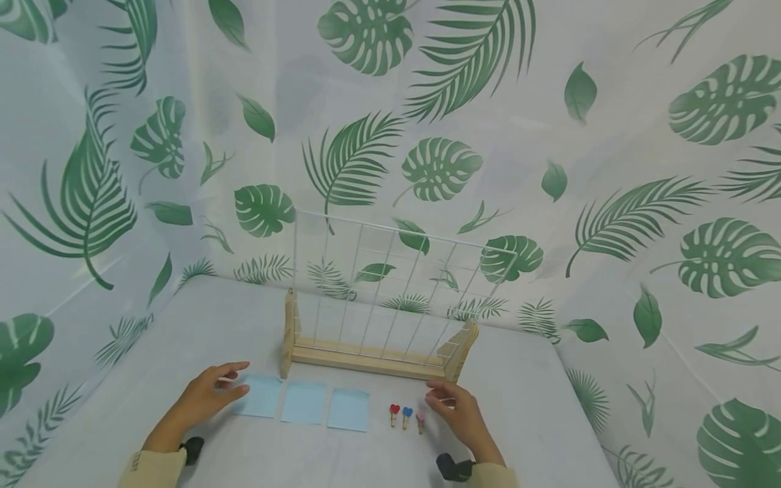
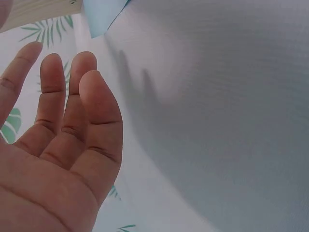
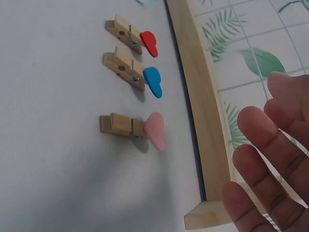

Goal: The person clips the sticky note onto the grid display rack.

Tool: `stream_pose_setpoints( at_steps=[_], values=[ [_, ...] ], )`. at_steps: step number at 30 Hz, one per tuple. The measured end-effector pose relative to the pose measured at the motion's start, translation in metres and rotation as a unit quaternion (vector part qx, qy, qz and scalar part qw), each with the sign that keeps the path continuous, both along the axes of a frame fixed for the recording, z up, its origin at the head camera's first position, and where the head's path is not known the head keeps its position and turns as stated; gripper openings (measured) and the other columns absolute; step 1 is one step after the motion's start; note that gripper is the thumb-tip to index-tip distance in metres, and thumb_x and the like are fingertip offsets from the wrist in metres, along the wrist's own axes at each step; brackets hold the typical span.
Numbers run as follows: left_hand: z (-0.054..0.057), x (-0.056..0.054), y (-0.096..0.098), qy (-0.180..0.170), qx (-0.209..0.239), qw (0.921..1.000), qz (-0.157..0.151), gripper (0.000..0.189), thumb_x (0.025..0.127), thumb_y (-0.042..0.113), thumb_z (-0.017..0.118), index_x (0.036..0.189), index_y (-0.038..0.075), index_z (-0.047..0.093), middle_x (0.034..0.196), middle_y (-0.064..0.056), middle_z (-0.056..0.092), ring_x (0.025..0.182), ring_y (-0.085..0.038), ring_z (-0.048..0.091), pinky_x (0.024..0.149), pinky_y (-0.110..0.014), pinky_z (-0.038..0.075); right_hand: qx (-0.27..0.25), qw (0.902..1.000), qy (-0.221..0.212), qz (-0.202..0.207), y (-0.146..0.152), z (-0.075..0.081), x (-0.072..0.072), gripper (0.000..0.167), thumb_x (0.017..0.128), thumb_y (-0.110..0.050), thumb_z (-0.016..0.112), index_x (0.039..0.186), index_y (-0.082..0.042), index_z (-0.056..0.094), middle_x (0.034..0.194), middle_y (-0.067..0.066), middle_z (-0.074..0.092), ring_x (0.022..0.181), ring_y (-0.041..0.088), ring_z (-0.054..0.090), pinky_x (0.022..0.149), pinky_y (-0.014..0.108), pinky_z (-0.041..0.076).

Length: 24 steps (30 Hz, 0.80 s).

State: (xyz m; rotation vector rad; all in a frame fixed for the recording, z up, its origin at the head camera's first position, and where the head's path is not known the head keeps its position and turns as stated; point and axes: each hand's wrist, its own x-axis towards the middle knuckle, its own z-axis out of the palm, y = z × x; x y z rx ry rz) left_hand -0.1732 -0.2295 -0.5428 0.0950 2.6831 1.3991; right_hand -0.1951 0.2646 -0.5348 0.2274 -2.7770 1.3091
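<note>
My left hand hovers at the left end of a row of light blue paper sheets, fingers loosely bent and nothing in them. The sheets are a left one, a middle one and a right one. Beside the clothespins is my right hand, relaxed and holding nothing. Three small wooden clothespins lie in a row, topped with a red heart, a blue heart and a pink heart. In the left wrist view, a corner of blue paper shows beyond the fingertips.
Behind the papers stands a white wire grid on a wooden base with a wooden support at each end. A white cloth covers the table. Leaf-patterned sheeting rises behind and at the sides.
</note>
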Motion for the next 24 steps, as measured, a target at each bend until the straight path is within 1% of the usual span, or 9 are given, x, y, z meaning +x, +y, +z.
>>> stream_pose_setpoints(
  at_steps=[5, 10, 14, 16, 20, 24],
  values=[
    [-0.007, -0.004, 0.0, -0.013, -0.004, 0.9999, 0.007, 0.057, 0.104, 0.024, 0.074, 0.148, -0.008, 0.057, 0.135, -0.032, 0.062, 0.121, -0.05, 0.065, 0.098, -0.061, 0.057, -0.017, 0.9993, -0.019, 0.03, -0.003, 0.002, -0.004, 0.023, 0.097, -0.005, 0.079, 0.119, 0.003, 0.075, 0.102, 0.008, 0.079, 0.097, 0.022, 0.074, 0.086, 0.03, 0.06],
    [-0.012, -0.006, 0.0, -0.011, -0.017, 0.9997, 0.01, 0.054, 0.104, 0.023, 0.074, 0.144, -0.01, 0.059, 0.13, -0.032, 0.064, 0.117, -0.051, 0.066, 0.095, -0.062, 0.058, -0.019, 0.9976, -0.029, 0.06, -0.006, 0.001, -0.008, 0.024, 0.098, -0.005, 0.078, 0.12, 0.005, 0.075, 0.106, 0.012, 0.078, 0.099, 0.025, 0.073, 0.087, 0.03, 0.06],
    [-0.013, -0.007, 0.002, -0.015, -0.027, 0.9993, 0.02, 0.054, 0.103, 0.022, 0.073, 0.143, -0.011, 0.059, 0.13, -0.034, 0.064, 0.118, -0.052, 0.065, 0.096, -0.063, 0.057, -0.015, 0.9954, -0.039, 0.086, -0.008, -0.002, -0.011, 0.023, 0.1, -0.005, 0.076, 0.119, 0.006, 0.074, 0.108, 0.015, 0.077, 0.1, 0.027, 0.072, 0.088, 0.031, 0.06],
    [-0.013, -0.007, 0.003, -0.017, -0.034, 0.999, 0.024, 0.054, 0.103, 0.022, 0.073, 0.143, -0.012, 0.058, 0.13, -0.035, 0.064, 0.117, -0.052, 0.065, 0.097, -0.063, 0.056, -0.013, 0.994, -0.045, 0.098, -0.01, -0.004, -0.012, 0.022, 0.1, -0.005, 0.076, 0.119, 0.006, 0.074, 0.107, 0.015, 0.077, 0.099, 0.027, 0.072, 0.087, 0.031, 0.059],
    [-0.013, -0.008, 0.005, -0.025, -0.046, 0.998, 0.034, 0.054, 0.103, 0.022, 0.073, 0.143, -0.011, 0.058, 0.129, -0.035, 0.065, 0.119, -0.052, 0.063, 0.099, -0.065, 0.054, -0.02, 0.991, -0.059, 0.119, -0.012, -0.008, -0.016, 0.022, 0.099, -0.003, 0.075, 0.118, 0.008, 0.073, 0.103, 0.015, 0.076, 0.094, 0.024, 0.07, 0.08, 0.028, 0.058],
    [-0.013, -0.009, 0.008, -0.032, -0.057, 0.9971, 0.04, 0.053, 0.102, 0.022, 0.073, 0.142, -0.011, 0.059, 0.128, -0.035, 0.066, 0.122, -0.055, 0.061, 0.102, -0.068, 0.051, -0.022, 0.9894, -0.069, 0.126, -0.016, -0.012, -0.019, 0.02, 0.099, -0.005, 0.075, 0.116, 0.006, 0.074, 0.103, 0.013, 0.076, 0.092, 0.02, 0.069, 0.076, 0.026, 0.057]
  ],
)
